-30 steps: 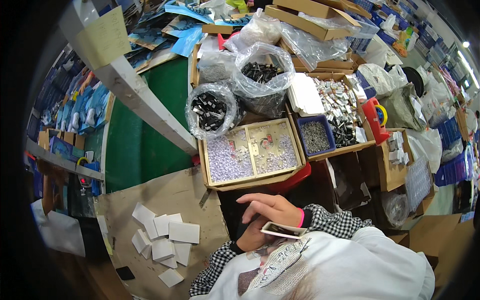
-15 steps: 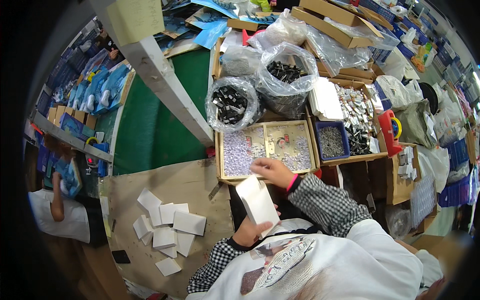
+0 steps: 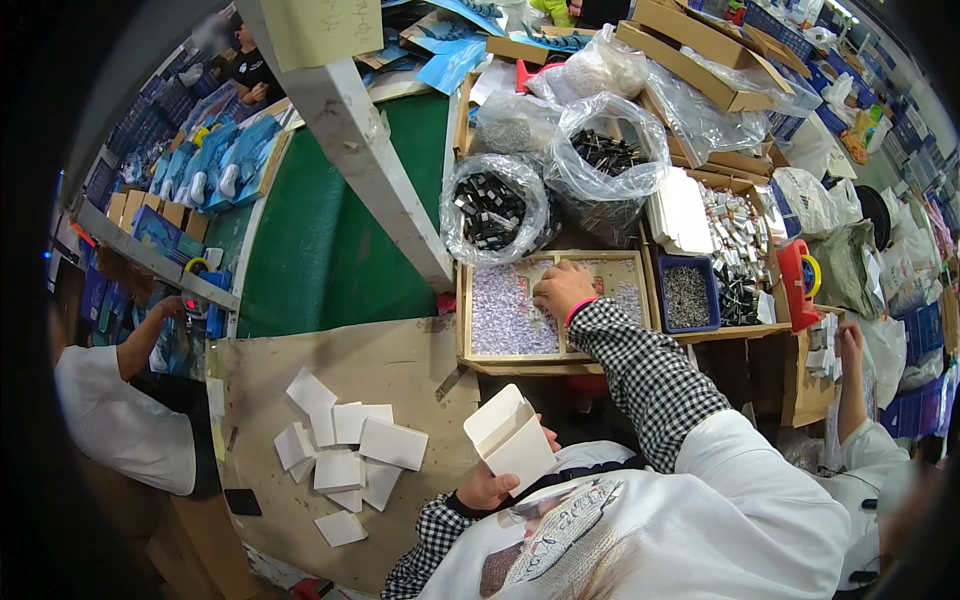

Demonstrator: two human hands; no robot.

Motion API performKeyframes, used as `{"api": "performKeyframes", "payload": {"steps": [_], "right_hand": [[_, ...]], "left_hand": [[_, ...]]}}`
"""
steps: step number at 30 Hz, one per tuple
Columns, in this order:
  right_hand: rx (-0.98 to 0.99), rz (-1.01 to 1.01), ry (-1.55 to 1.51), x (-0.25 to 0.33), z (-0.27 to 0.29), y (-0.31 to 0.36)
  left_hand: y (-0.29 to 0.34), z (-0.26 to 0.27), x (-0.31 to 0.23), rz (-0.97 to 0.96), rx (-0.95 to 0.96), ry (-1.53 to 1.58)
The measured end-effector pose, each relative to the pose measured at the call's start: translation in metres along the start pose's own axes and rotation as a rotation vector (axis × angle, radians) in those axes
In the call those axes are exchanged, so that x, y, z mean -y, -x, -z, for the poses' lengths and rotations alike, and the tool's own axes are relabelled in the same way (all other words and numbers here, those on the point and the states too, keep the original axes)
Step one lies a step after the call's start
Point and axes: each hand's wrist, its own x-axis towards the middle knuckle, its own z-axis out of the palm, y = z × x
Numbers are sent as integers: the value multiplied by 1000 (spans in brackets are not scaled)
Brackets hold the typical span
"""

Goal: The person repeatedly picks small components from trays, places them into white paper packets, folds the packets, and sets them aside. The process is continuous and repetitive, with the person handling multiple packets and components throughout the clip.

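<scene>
My left hand (image 3: 487, 490) grips a small white carton (image 3: 518, 450), tilted, with its top flap standing open. Over the shallow wooden tray (image 3: 515, 357), my right hand (image 3: 566, 288) reaches down beside the middle divider. Its fingers are bent together with the tips among tiny pale lilac pieces (image 3: 505, 312); whether anything is pinched there is hidden. To the left, several more white cartons (image 3: 394, 443) lie in a loose heap on a brown cardboard sheet (image 3: 270, 375).
Behind the tray stand two clear bags of black parts (image 3: 490, 208). A blue bin (image 3: 690, 326) of small metal bits sits to its right, near a red tape dispenser (image 3: 800, 285). A slanting metal post (image 3: 375, 160) rises at left. Another person's hand (image 3: 850, 345) is at far right.
My right hand has moved from beside the carton up into the tray. The carton in my left hand has tipped, showing its open top. A person's hand has appeared at far right.
</scene>
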Motion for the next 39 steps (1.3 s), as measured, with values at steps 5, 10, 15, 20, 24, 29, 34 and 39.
{"api": "performKeyframes", "payload": {"steps": [5,10,15,20,24,29,34,39], "right_hand": [[17,63,-67,-1,-10,-6],[42,37,-275,-2,3,-9],[164,-202,-803,-20,37,12],[128,-74,-361,-46,41,49],[125,-86,-307,-47,18,61],[159,-113,-287,-46,-2,63],[83,-122,-330,-25,32,62],[122,5,-1181,34,116,89]], "left_hand": [[-6,-4,-3,58,-69,-108],[-9,-7,-8,61,-28,-40],[-4,-4,-9,27,-54,-103],[-6,-2,-11,-12,-136,-192],[-10,-7,-9,-6,-162,-236],[-10,-14,-8,2,-167,-272],[-9,-9,0,-18,-250,-403],[-14,2,14,-67,-425,-641]]}}
